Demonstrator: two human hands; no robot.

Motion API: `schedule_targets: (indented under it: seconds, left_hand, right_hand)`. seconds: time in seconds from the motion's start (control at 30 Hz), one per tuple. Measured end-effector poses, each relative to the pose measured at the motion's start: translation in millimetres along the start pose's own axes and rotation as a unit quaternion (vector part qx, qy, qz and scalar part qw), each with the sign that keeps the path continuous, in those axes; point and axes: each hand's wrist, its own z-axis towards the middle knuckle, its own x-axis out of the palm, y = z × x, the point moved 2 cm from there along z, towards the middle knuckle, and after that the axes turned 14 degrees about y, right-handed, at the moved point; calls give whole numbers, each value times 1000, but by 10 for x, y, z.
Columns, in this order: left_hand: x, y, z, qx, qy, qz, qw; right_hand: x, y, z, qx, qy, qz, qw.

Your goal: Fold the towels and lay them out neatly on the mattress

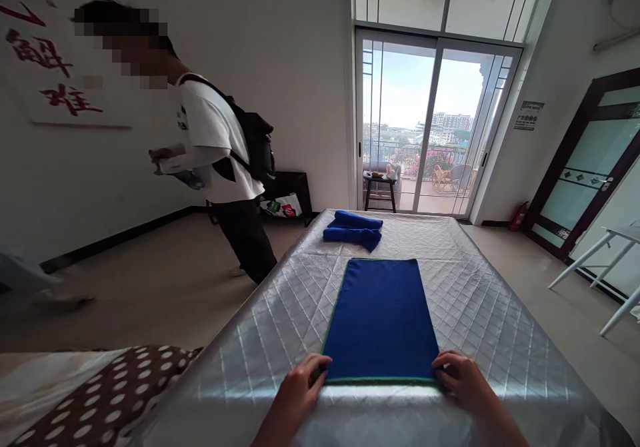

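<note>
A blue cloth (383, 320) with green edging lies flat on a silver quilted cover (475, 307), folded into a rectangle. At its near left corner, my left hand (306, 375) pinches the edge between thumb and fingers. My right hand (457, 372) has its fingers closed on the near right corner in the same way. Beyond the flat cloth, two rolled blue cloths (353, 235) lie side by side at the far end of the cover.
On the left a person (215, 147) in a white shirt with a black backpack (255, 144) stands beside the covered surface. A brown polka-dot fabric (107, 394) lies at the near left. White table legs (585, 260) stand at right; a sliding glass door (435, 127) is behind.
</note>
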Motion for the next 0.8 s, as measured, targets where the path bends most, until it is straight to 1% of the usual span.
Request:
schedule_targets:
  seconds: [0.07,0.17,0.3,0.37,0.43,0.5,0.57,0.63,0.73,0.8]
  left_hand:
    - [7,-2,-13,12,3,4,1000]
    - [36,8,-17,12,2,19,1000]
    - [107,47,-15,3,-5,56,998]
    - [136,78,-15,5,-25,94,995]
    - [155,88,-9,13,-65,151,986]
    - [182,31,22,28,-108,209,972]
    - [257,-125,104,54,-117,244,961]
    - [408,-376,251,88,-87,260,958]
    - [758,-805,563,136,-25,283,949]
    - [1003,-1007,779,160,11,302,940]
  right_hand:
    - [14,-20,9,1,3,-10,1000]
    - [2,-27,16,2,13,-30,999]
    - [-59,52,12,5,20,-95,995]
    - [-84,143,36,7,6,-127,992]
    - [-85,258,107,4,-21,-156,987]
    - [-49,368,234,-5,-45,-193,980]
    - [22,438,400,-13,-61,-239,969]
    - [116,443,567,-9,-70,-289,955]
    - [255,335,743,37,-50,-352,934]
    - [324,234,792,65,-16,-379,923]
